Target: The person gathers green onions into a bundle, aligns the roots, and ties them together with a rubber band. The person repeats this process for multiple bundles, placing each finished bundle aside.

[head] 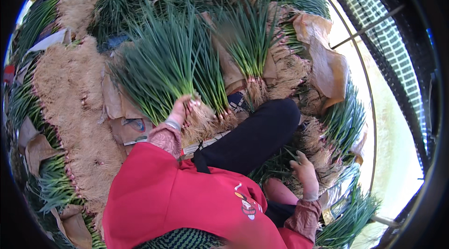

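My left hand (182, 110) grips a bunch of green onions (175, 70) low on the stems, just above the pale, stringy roots (199, 117). Their long leaves fan out away from me. Beside that bunch, more green onions (214, 80) lie with pinkish bulb ends towards my bent leg. My right hand (304, 170) hovers low on the right, past my knee, over loose green leaves (273, 164). A thin green leaf (292, 153) shows at its fingertips; I cannot tell whether it is held.
A separate bunch (250, 56) rests on brown paper (229, 70) beyond my dark-trousered knee (280, 115). Long rows of onion roots (77, 115) run down the left. Crumpled brown paper (321, 56) covers a stack at right, near a metal bar (368, 26) and netting (379, 38).
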`<state>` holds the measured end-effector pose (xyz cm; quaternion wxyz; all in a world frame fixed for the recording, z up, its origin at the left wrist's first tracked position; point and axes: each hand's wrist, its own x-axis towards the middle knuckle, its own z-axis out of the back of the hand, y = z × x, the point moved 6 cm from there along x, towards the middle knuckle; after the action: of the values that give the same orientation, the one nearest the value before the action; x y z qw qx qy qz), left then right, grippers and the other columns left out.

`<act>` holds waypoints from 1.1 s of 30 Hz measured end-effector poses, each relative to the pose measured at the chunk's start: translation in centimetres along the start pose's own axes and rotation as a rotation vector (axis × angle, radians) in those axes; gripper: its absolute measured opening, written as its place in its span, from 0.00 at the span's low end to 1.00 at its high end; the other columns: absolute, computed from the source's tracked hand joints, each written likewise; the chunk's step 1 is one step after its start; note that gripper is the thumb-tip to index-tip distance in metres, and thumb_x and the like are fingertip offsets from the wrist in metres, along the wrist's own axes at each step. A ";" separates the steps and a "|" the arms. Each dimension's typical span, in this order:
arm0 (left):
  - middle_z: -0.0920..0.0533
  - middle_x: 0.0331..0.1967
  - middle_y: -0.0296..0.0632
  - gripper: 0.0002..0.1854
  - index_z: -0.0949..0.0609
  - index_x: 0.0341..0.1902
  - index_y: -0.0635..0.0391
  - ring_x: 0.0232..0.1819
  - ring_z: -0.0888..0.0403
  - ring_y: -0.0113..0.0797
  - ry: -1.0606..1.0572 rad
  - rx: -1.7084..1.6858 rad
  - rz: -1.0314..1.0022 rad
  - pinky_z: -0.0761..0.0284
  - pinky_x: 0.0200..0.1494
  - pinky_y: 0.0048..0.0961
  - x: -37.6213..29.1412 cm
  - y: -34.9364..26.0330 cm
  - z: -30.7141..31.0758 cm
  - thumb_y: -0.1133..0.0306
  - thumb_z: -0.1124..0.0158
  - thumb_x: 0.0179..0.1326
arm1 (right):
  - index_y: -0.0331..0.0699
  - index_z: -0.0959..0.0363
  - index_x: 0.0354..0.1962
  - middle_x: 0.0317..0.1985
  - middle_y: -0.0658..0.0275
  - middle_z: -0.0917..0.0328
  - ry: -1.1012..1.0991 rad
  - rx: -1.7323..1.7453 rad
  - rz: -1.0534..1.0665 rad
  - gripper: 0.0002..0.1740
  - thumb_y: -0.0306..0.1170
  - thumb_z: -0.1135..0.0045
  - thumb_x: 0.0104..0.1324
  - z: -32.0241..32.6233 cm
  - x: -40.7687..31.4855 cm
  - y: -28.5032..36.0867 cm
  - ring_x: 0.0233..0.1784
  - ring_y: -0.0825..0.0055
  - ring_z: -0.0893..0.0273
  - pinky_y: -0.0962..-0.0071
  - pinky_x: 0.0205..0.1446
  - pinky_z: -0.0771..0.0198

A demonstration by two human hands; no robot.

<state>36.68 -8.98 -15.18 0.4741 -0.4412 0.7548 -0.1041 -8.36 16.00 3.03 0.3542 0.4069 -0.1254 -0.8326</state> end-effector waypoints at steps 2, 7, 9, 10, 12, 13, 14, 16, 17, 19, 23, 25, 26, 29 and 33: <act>0.17 0.26 0.43 0.12 0.20 0.41 0.59 0.17 0.23 0.30 0.022 -0.026 0.128 0.29 0.15 0.21 2.7 5.3 3.9 0.64 0.42 0.59 | 0.40 0.41 0.64 0.40 0.51 0.21 -0.076 -0.441 0.167 0.38 0.40 0.38 0.57 -1.0 0.1 1.3 0.30 0.68 0.22 0.70 0.35 0.26; 0.22 0.32 0.44 0.24 0.28 0.55 0.61 0.26 0.24 0.43 -0.089 -0.058 0.279 0.23 0.26 0.34 4.6 8.2 10.2 0.62 0.38 0.58 | 0.38 0.28 0.52 0.47 0.52 0.23 -0.046 -0.211 0.264 0.26 0.47 0.47 0.63 -2.7 -0.9 0.9 0.50 0.55 0.24 0.61 0.53 0.30; 0.24 0.42 0.44 0.15 0.28 0.52 0.59 0.40 0.23 0.41 0.023 0.154 0.475 0.22 0.35 0.40 2.9 6.5 12.0 0.63 0.47 0.66 | 0.40 0.24 0.41 0.38 0.51 0.21 -0.032 -0.296 0.185 0.20 0.47 0.49 0.63 -2.1 -0.7 -0.4 0.44 0.54 0.23 0.59 0.47 0.29; 0.20 0.35 0.40 0.20 0.26 0.52 0.56 0.27 0.22 0.38 -0.151 0.261 0.295 0.30 0.19 0.37 3.1 4.8 12.9 0.58 0.43 0.60 | 0.40 0.24 0.38 0.34 0.51 0.21 -0.108 -0.331 0.152 0.19 0.47 0.49 0.64 -0.8 -0.4 -1.1 0.42 0.52 0.24 0.58 0.45 0.29; 0.23 0.35 0.37 0.16 0.25 0.49 0.54 0.25 0.28 0.32 -0.346 0.692 0.093 0.33 0.24 0.30 2.7 -1.2 12.6 0.64 0.42 0.57 | 0.42 0.24 0.38 0.32 0.52 0.21 -0.376 -0.400 0.145 0.17 0.46 0.50 0.65 3.1 0.1 -2.1 0.39 0.51 0.24 0.59 0.42 0.28; 0.24 0.33 0.35 0.18 0.25 0.51 0.54 0.22 0.33 0.31 -0.180 0.823 -0.189 0.35 0.23 0.28 3.1 -5.0 8.6 0.65 0.39 0.55 | 0.42 0.24 0.39 0.30 0.53 0.21 -0.686 -0.210 0.227 0.17 0.45 0.51 0.65 6.2 -0.3 -2.5 0.37 0.51 0.23 0.58 0.41 0.28; 0.22 0.45 0.40 0.18 0.27 0.54 0.59 0.43 0.24 0.32 -0.293 0.708 -0.305 0.29 0.46 0.24 1.7 -5.9 6.2 0.67 0.44 0.62 | 0.42 0.25 0.42 0.31 0.53 0.21 -0.847 -0.156 0.185 0.16 0.44 0.51 0.66 8.5 0.2 -3.3 0.36 0.53 0.22 0.59 0.40 0.28; 0.26 0.56 0.47 0.19 0.30 0.59 0.63 0.58 0.26 0.38 0.254 0.440 -0.475 0.31 0.59 0.27 -0.4 -7.8 -5.9 0.69 0.48 0.66 | 0.44 0.30 0.52 0.34 0.53 0.20 -0.954 -0.167 0.051 0.22 0.46 0.50 0.65 12.6 2.4 -5.0 0.37 0.58 0.20 0.62 0.40 0.28; 0.25 0.54 0.48 0.18 0.29 0.59 0.63 0.56 0.25 0.39 0.435 0.529 -0.590 0.32 0.61 0.30 -2.2 -7.7 -12.7 0.70 0.50 0.67 | 0.44 0.26 0.49 0.36 0.53 0.19 -0.782 -0.409 -0.101 0.24 0.49 0.49 0.62 13.7 4.7 -5.6 0.41 0.58 0.20 0.61 0.45 0.28; 0.22 0.49 0.48 0.14 0.25 0.52 0.65 0.52 0.23 0.38 0.616 0.554 -0.518 0.30 0.58 0.29 -5.5 -5.0 -24.9 0.73 0.50 0.66 | 0.43 0.22 0.43 0.37 0.54 0.19 -0.460 -0.401 -0.309 0.23 0.50 0.49 0.60 15.1 7.3 -7.1 0.43 0.59 0.20 0.62 0.50 0.29; 0.19 0.43 0.43 0.10 0.21 0.45 0.64 0.47 0.22 0.32 1.091 0.715 -0.297 0.28 0.55 0.28 -14.0 6.5 -41.3 0.76 0.48 0.63 | 0.41 0.21 0.40 0.36 0.57 0.18 -0.561 0.070 -0.217 0.22 0.50 0.45 0.60 15.1 5.1 -5.0 0.41 0.63 0.20 0.68 0.46 0.27; 0.20 0.44 0.42 0.12 0.22 0.49 0.63 0.47 0.22 0.31 1.166 0.733 -0.074 0.30 0.57 0.27 -16.2 14.6 -44.0 0.73 0.46 0.65 | 0.38 0.22 0.42 0.32 0.59 0.19 -0.492 0.637 -0.123 0.25 0.52 0.43 0.60 11.8 2.3 -4.0 0.35 0.66 0.21 0.68 0.43 0.27; 0.20 0.45 0.41 0.13 0.22 0.50 0.62 0.48 0.23 0.29 1.268 0.960 -0.177 0.29 0.55 0.26 -16.8 17.9 -44.6 0.70 0.45 0.66 | 0.37 0.23 0.43 0.29 0.58 0.19 -0.530 0.508 -0.022 0.25 0.51 0.44 0.62 10.3 1.2 -2.9 0.32 0.62 0.21 0.65 0.40 0.27; 0.20 0.30 0.35 0.08 0.24 0.44 0.59 0.26 0.24 0.25 0.926 0.736 0.519 0.26 0.32 0.22 -15.3 25.8 -41.4 0.68 0.46 0.66 | 0.37 0.23 0.44 0.32 0.51 0.21 -0.539 0.190 0.162 0.24 0.49 0.45 0.63 6.2 -1.3 -2.7 0.37 0.59 0.21 0.66 0.42 0.27; 0.30 0.19 0.31 0.07 0.27 0.39 0.55 0.16 0.38 0.22 0.944 0.588 0.623 0.38 0.20 0.23 -14.9 26.7 -37.8 0.64 0.49 0.69 | 0.38 0.27 0.47 0.38 0.56 0.20 -0.594 0.753 0.335 0.19 0.42 0.46 0.65 3.6 1.3 -5.1 0.46 0.63 0.23 0.69 0.48 0.28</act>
<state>-6.58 8.26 -1.20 0.1999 0.0408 0.9153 -0.3474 -14.15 18.45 2.05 0.2609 0.2264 -0.5757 -0.7412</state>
